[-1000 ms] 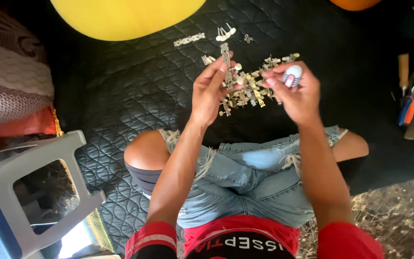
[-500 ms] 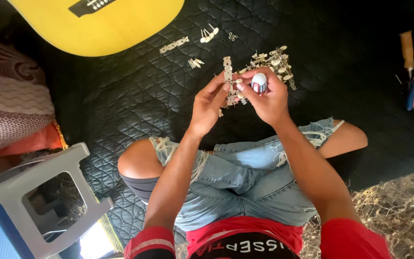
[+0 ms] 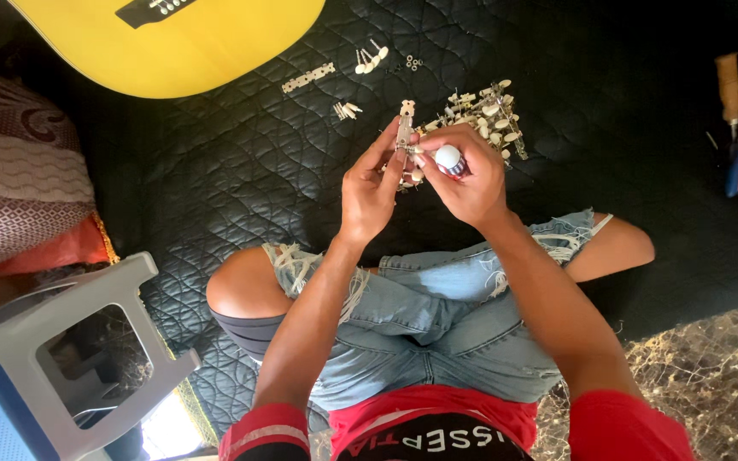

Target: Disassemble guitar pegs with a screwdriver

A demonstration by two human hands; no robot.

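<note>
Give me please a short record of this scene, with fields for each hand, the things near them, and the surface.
left hand: holds a metal tuner strip upright by its lower part
right hand: grips a small white-capped tool, its thumb and forefinger at the strip
near the hands: pile of tuner parts, white pegs, flat metal strip
further off: yellow guitar body, grey stool
surface: black quilted mat

Tuner strip (image 3: 404, 130): narrow metal plate with cream knobs, held upright above the black quilted mat (image 3: 215, 171), toward its far edge. Small tool with a rounded white cap (image 3: 449, 157): held just right of the strip, tip against it.
</note>
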